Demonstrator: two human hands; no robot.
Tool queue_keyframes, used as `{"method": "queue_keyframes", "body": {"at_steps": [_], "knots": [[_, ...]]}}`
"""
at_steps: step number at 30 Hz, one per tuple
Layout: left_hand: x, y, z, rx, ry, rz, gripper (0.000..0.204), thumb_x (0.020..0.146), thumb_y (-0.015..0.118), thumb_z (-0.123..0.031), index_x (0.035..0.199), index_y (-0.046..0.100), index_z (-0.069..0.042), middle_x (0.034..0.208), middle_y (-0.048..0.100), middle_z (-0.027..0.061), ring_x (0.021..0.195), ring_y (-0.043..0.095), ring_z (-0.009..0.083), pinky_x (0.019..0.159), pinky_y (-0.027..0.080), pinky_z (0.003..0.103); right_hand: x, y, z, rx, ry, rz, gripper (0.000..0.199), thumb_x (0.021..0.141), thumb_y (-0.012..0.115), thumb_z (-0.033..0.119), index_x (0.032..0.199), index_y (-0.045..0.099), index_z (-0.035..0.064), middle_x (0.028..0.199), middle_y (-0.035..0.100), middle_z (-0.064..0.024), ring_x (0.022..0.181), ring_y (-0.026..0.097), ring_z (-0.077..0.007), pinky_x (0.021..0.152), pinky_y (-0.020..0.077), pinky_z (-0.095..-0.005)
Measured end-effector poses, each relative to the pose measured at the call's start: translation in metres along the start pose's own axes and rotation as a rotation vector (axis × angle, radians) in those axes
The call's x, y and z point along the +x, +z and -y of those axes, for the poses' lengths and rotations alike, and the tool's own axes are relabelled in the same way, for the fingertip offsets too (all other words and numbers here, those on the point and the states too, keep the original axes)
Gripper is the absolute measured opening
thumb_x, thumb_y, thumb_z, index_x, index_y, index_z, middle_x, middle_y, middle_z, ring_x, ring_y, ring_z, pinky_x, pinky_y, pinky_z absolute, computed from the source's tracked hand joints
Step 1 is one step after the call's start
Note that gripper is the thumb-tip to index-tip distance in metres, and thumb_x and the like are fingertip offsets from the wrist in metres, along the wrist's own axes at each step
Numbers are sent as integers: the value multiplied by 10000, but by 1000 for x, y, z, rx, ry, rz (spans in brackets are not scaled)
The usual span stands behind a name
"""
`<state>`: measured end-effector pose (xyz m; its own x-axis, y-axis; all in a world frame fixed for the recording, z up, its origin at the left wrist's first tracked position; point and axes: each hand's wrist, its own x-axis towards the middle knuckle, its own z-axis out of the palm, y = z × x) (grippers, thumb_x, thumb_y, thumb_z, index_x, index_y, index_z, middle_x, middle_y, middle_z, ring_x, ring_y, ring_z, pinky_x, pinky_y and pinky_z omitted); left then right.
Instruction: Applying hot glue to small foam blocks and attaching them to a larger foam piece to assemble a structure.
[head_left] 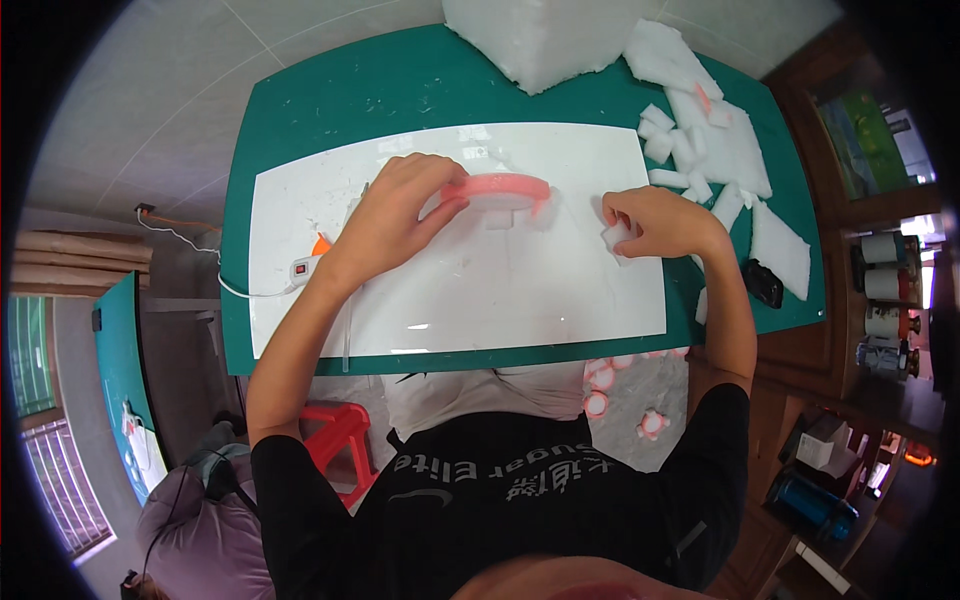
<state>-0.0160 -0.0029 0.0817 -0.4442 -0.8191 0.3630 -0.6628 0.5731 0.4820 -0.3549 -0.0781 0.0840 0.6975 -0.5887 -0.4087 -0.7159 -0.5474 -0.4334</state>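
A green table (300, 120) carries a wide white sheet (460, 300); at its far edge stands a big white foam block (545, 35), and foam offcuts (720, 150) lie heaped at the right. On the sheet the left hand (390, 215) has its grip clamped on one end of a flat pink ring (497, 188), holding it over a small white piece; the right hand (660, 222) has its grip pinched together on a small white foam cube (617, 236), just right of the ring. A white cord with a switch (300, 267) trails off the left edge. To do this step well, I judge the ring should be kept level and steady; the cube should come in squarely beneath it, fingers clear of the joint.
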Motion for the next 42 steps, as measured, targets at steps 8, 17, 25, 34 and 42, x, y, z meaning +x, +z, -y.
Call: {"method": "queue_keyframes", "body": {"at_steps": [8,17,25,34,42], "knots": [[8,9,-6,80,140,-26,184,832,718,-48,993,628,-43,1069,668,98,995,604,288,881,459,389,-6,-22,37,299,-333,-419,314,775,719,72,1054,581,30,922,560,-53,794,534,-152,733,495,-275],[2,12,-8,70,166,-24,233,802,737,-39,1010,632,-37,1064,662,92,971,607,278,859,470,377,22,1,86,520,-256,-554,304,807,749,55,1090,644,31,1019,571,-44,806,590,-106,734,512,-229],[3,12,-2,96,191,-65,218,813,731,-60,1011,645,-34,1041,669,91,969,609,271,864,466,375,35,12,94,490,-277,-693,277,816,776,67,1070,671,32,1034,550,-52,776,592,-94,686,504,-211],[11,15,9,128,226,-102,189,823,723,-85,988,645,-36,994,662,95,972,611,266,865,464,368,48,16,84,378,-309,-820,283,782,830,130,1023,715,38,935,577,-34,647,524,-96,588,442,-223],[12,16,12,110,204,-117,184,824,725,-91,980,644,-35,962,648,98,953,605,275,845,469,373,47,20,78,104,-455,-962,378,800,811,272,1066,699,27,1038,624,-86,822,605,-244,725,519,-329]]}}
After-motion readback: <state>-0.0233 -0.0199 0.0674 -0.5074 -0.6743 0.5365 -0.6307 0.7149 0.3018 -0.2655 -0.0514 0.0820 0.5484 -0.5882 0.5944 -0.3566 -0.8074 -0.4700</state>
